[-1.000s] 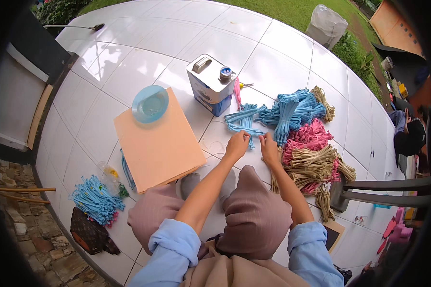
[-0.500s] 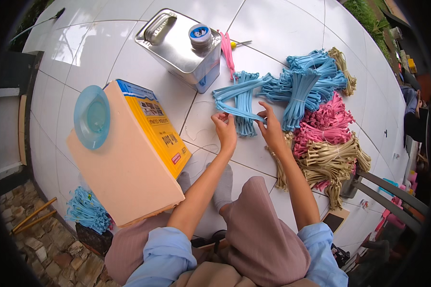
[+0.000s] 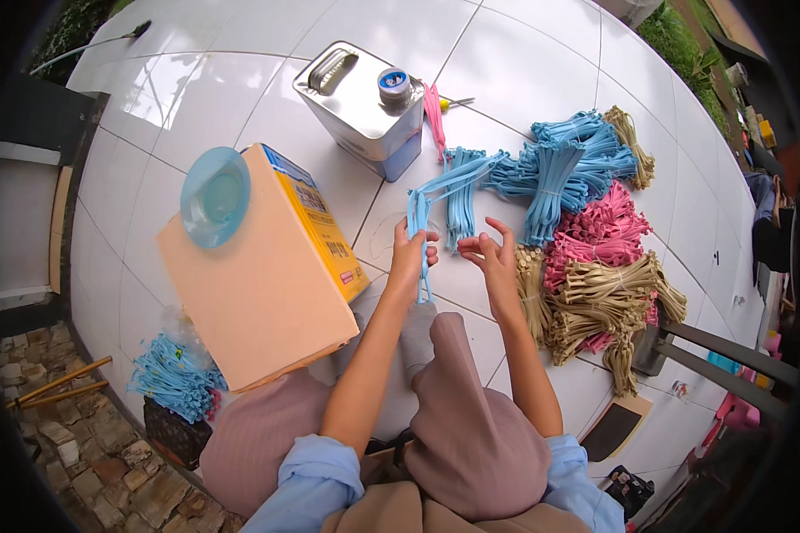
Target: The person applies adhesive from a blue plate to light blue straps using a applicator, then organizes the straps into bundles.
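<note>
Left hand (image 3: 409, 256) closed around blue straps (image 3: 420, 211), well inside the floor's (image 3: 507, 53) left edge; right hand (image 3: 492, 258) loosely spread, empty. Strap ends should be held level.

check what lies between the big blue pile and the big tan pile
A pink pile lies between them, as the head view shows.

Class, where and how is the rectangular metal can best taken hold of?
Probably by the raised handle on top of the rectangular metal can, coming from above. The can stands upright, nothing covers the handle, and its bar seems to leave a gap for fingers to curl under.
</note>
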{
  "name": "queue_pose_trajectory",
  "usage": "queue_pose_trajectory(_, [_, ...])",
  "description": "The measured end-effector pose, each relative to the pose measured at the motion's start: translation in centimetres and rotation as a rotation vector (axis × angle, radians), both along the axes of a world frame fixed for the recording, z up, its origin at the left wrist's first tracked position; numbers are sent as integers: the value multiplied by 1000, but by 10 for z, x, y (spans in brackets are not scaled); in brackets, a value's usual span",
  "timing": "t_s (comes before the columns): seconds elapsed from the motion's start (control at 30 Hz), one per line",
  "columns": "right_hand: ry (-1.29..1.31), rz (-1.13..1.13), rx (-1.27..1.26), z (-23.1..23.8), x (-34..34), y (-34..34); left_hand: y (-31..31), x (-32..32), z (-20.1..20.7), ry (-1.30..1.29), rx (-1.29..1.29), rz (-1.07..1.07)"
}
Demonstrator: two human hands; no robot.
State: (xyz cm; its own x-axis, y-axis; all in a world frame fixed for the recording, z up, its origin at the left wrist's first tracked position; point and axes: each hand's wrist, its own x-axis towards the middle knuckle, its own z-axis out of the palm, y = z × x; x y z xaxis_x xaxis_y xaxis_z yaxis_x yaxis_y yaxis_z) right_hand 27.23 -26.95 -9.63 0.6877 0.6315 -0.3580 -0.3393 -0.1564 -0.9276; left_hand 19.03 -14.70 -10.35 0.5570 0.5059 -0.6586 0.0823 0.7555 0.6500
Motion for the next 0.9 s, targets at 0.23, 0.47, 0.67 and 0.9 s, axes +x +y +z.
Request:
queue_pose_trajectory(0.23, [659, -331, 298, -82, 27, 87, -10, -18, 16, -67, -140, -133])
queue_pose_trajectory(0.47, [942, -444, 514, -89, 50, 115, -9, -30, 21, 31, -42, -342])
queue_pose_trajectory(0.67, [804, -408, 463, -57, 68, 122, -11, -26, 54, 66, 95, -353])
queue_pose_trajectory(0.9, [527, -639, 489, -64, 114, 95, -20, -23, 83, 146, 328, -478])
